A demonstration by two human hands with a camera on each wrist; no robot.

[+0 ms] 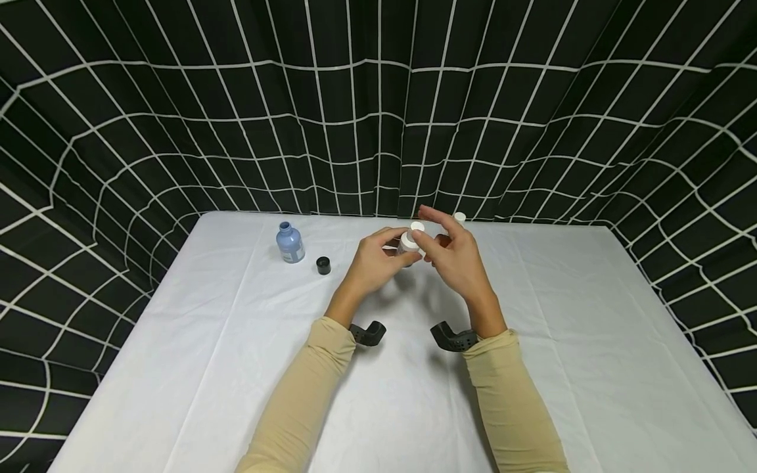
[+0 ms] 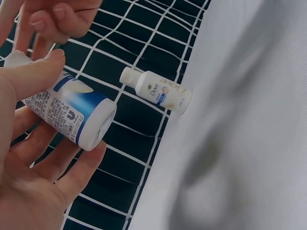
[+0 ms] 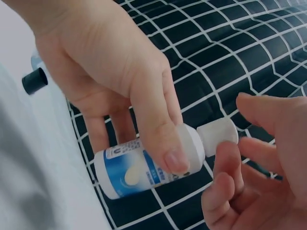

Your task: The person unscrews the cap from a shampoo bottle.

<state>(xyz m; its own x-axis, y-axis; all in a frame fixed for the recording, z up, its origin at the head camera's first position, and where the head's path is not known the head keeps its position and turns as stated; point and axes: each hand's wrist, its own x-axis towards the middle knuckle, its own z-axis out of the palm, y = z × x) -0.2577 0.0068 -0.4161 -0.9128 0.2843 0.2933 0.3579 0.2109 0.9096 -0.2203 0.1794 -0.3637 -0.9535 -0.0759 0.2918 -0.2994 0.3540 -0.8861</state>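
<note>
The fingers of the left hand curl round a white-and-blue bottle, thumb on one side and fingers on the other, holding it above the table. The right hand is at its white cap with fingers spread – one fingertip meets the cap, another digit is raised clear of it – and I cannot tell whether any real pinch is there.

The bottle sits between the two hands, its long axis tilted off upright: cap end up and leaning towards the right fingers, base down and beneath the left ones. The left thumb covers part of the label (the finest print is too small to read), and from the head the lower body is mostly lost behind the left hand.

Beyond the right fingers a second white bottle stands upright near the back edge of the table; from the head little more than its top shows past that hand. Left of the left fingers lies a black cap, and farther left a blue bottle stands with its mouth uncovered – only a sliver of it shows beyond the black cap in the right wrist view.
</note>
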